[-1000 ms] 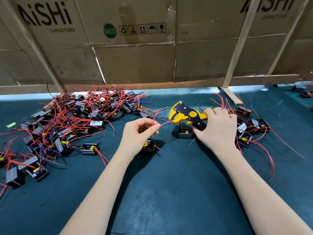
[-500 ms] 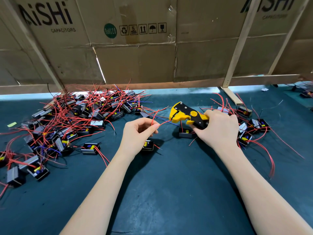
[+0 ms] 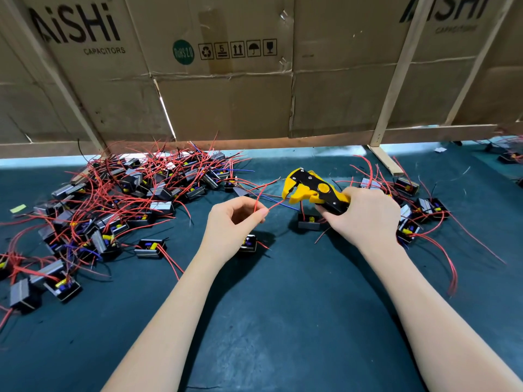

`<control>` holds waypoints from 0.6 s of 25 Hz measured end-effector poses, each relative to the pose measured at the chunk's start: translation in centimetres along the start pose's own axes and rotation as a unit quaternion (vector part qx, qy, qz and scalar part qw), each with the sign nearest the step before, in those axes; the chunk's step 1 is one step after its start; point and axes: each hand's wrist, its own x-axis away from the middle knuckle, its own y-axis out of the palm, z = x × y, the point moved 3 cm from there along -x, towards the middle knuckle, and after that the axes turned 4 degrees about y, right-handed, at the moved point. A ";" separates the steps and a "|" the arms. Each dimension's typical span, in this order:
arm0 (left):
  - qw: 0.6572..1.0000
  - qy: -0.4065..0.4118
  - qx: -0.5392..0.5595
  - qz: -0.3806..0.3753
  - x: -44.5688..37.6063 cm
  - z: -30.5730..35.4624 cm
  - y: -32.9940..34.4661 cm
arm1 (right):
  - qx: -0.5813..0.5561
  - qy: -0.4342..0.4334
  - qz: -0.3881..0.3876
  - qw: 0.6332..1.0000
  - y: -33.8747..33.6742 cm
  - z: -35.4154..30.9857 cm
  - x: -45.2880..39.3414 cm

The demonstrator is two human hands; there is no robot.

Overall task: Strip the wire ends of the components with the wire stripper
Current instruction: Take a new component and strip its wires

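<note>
A dark teal mat (image 3: 283, 321) covers the work surface. Along the mat's far edge stands a wall of flattened cardboard boxes (image 3: 226, 103), printed "AiSHi CAPACITORS" at the upper left, with a green round RoHS sticker (image 3: 183, 52) and a row of handling symbols (image 3: 237, 48) near the middle. Pale wooden slats (image 3: 396, 69) lean against the cardboard. Near the mat's left edge lies a small yellow-green paper scrap (image 3: 18, 208).

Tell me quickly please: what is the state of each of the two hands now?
Left hand: closed, pinching a red wire.
Right hand: closed, gripping the wire stripper.
</note>
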 end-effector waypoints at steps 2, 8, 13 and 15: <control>0.990 0.044 -0.134 0.004 0.2 0.1 -0.4 | -0.002 -0.001 0.043 0.999 -0.1 0.1 0.0; 0.946 -0.001 -0.320 -0.054 -0.1 -0.7 -0.6 | -0.044 0.044 0.085 0.994 -0.3 1.3 -0.4; 0.978 -0.003 -0.042 -0.203 1.3 0.1 2.6 | -0.057 0.045 0.077 0.994 -0.3 1.0 -0.3; 0.971 0.034 -0.099 -0.213 1.3 0.2 3.2 | -0.062 0.047 0.074 0.994 -0.3 0.9 -0.3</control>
